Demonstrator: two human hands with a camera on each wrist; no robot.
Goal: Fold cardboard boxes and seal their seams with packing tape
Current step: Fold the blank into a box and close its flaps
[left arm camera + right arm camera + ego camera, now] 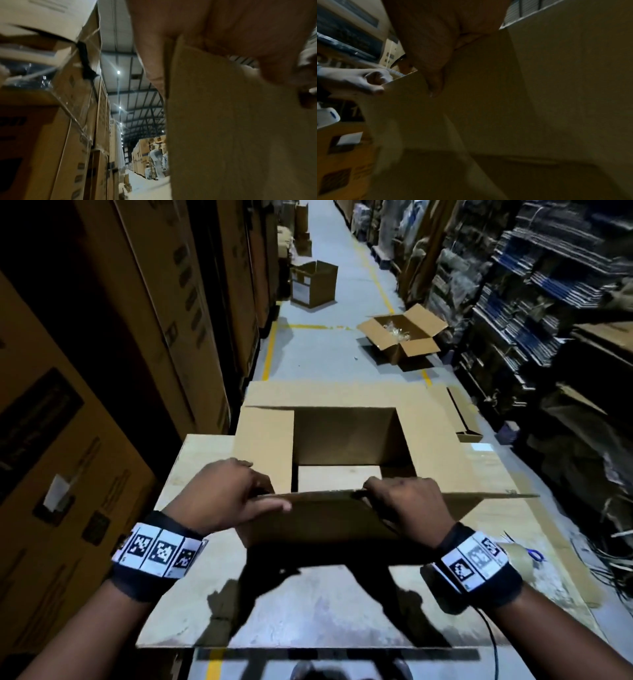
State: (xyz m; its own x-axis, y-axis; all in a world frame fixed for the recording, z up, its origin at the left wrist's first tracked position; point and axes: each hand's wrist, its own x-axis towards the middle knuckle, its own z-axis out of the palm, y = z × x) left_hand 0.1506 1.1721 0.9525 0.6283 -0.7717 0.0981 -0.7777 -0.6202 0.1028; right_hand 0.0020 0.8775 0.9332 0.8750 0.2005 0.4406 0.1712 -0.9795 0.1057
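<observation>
An open brown cardboard box [346, 440] stands on the wooden table [308, 611]. Its left flap [265, 446] lies folded inward, and the right flap [435, 446] and far flap [325, 393] lie spread out. Both hands hold the near flap [325, 518] by its raised free edge. My left hand [267, 491] pinches it near the left corner, thumb on the near side. My right hand [380, 491] grips it toward the middle, fingers curled over the edge. The left wrist view shows the flap [240, 121] under my fingers [154, 54]. The right wrist view shows the flap [505, 108] and my thumb [433, 75].
A roll of packing tape [517, 556] lies on the table at my right wrist, with a blue-handled tool [534, 554] beside it. Tall stacked cartons [102, 371] line the left, loaded shelves [548, 302] the right. Two open boxes [402, 337] [313, 284] stand on the aisle floor ahead.
</observation>
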